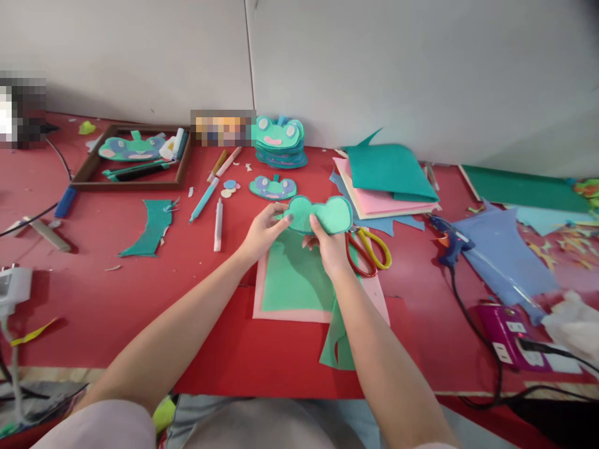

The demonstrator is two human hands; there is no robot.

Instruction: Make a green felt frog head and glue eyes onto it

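Both my hands hold a green felt frog-head cutout (327,214) with a blue edge, just above the red table. My left hand (262,233) pinches its left edge with thumb and fingers. My right hand (329,247) grips it from below, thumb on its front. Under my hands lies a green felt sheet (292,280) on a pink sheet (377,298). A finished frog face (272,187) with eyes lies just beyond, and a stack of finished frog faces (279,141) stands against the wall.
Red and yellow scissors (369,251) lie right of my right hand. A blue glue gun (448,242) and purple power strip (508,330) sit at right. Felt sheets (388,178) are stacked behind. Glue sticks and pens (211,196) and a wooden frame (133,183) lie to the left.
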